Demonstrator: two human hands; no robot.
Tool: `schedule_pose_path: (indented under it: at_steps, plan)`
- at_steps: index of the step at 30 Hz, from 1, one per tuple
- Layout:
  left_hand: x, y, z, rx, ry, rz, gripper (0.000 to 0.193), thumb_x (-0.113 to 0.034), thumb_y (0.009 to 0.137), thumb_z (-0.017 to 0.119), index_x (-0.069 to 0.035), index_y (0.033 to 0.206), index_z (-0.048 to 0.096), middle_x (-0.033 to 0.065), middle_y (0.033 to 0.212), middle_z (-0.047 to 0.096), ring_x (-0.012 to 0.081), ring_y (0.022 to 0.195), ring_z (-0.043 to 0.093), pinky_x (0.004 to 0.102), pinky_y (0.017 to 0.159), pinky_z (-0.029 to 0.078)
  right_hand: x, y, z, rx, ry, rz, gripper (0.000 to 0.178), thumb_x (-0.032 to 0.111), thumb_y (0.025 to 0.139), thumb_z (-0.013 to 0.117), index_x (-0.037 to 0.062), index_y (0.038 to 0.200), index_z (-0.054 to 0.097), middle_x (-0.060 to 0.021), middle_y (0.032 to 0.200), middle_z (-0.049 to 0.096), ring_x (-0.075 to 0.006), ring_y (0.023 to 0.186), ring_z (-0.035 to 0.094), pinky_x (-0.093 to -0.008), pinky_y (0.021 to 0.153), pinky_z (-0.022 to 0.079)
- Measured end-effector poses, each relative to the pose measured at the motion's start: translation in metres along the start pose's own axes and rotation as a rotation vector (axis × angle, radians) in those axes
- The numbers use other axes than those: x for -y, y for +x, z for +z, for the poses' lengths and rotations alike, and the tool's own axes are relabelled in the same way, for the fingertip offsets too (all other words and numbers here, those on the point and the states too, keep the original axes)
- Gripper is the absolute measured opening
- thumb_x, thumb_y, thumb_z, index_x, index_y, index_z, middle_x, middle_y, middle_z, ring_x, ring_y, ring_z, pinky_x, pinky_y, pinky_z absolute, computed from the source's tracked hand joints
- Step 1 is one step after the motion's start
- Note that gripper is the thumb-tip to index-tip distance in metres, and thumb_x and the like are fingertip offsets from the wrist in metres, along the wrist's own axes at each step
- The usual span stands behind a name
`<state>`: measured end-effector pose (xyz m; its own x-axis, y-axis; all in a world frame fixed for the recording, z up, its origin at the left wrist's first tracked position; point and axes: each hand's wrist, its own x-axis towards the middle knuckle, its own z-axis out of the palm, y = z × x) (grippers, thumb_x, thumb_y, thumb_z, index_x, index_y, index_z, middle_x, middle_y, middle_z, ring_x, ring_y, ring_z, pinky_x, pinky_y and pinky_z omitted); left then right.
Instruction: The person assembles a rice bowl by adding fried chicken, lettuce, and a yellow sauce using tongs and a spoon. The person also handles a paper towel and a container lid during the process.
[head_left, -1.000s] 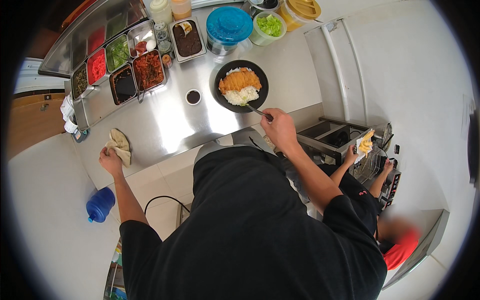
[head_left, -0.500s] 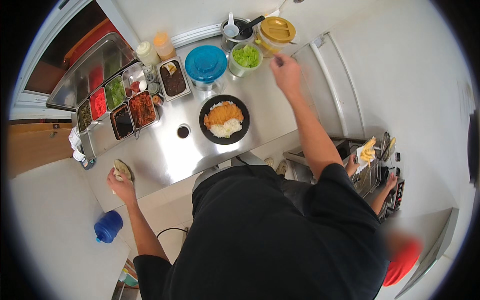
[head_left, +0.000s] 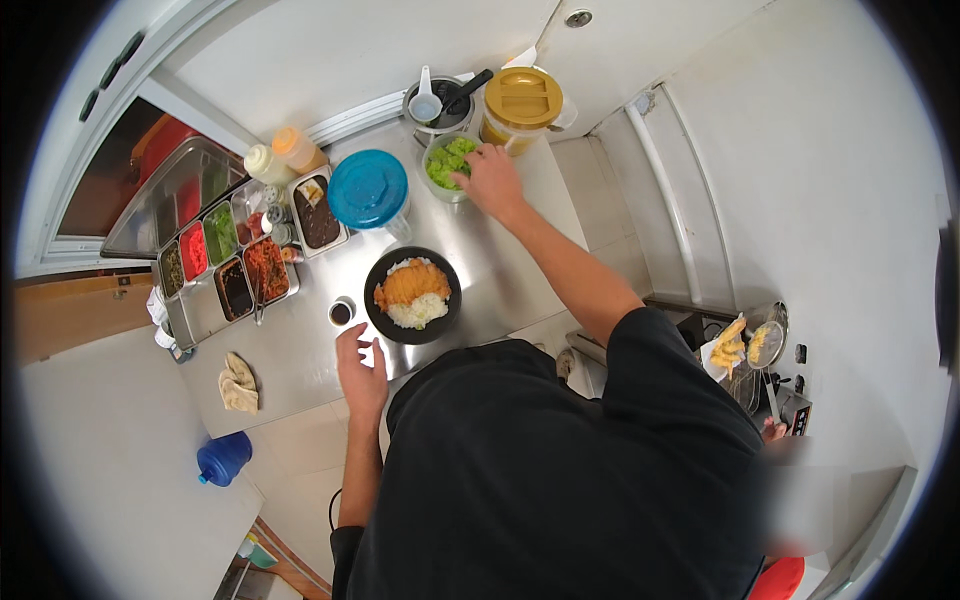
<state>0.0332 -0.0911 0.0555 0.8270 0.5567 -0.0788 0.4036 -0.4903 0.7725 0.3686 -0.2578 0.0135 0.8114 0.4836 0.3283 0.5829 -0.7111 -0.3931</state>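
The right hand (head_left: 492, 182) touches lettuce (head_left: 442, 165) in a tub (head_left: 446, 196) (gripped or not, I cannot tell). The left hand (head_left: 362, 374), empty, fingers parted, is just beside the black bowl (head_left: 454, 306) on the table (head_left: 505, 265).

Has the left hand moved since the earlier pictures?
Yes. Judged against the steel counter, the left hand has gone right: it was at the cloth near the counter's left end, and is now near the black bowl.
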Motion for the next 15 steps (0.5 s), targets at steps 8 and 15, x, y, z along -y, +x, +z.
schedule_pose_path:
  at_steps: [8,15]
  plan:
    - [-0.087,0.041,0.046,0.182,0.037,0.287,0.029,-0.007,0.089,0.065,-0.002,0.118,0.061,0.0173,0.116,0.059,0.0318,0.101,0.062,0.0396,0.088,0.051,-0.101,0.087,-0.070,-0.052,-0.166,0.127,0.061,0.037,0.081,0.076,0.0042,0.130,0.058,-0.0208,0.123,0.060,-0.0391,0.119,0.052,-0.0480,0.101,0.043]
    - [-0.152,0.069,0.119,0.385,0.024,0.548,0.028,-0.012,0.088,0.066,-0.004,0.114,0.062,0.0152,0.113,0.059,0.0346,0.104,0.060,0.0427,0.090,0.050,-0.166,0.153,-0.064,0.485,-0.053,0.167,0.054,0.027,0.080,0.070,0.0065,0.129,0.061,-0.0256,0.115,0.067,-0.0372,0.106,0.066,-0.0422,0.095,0.052]
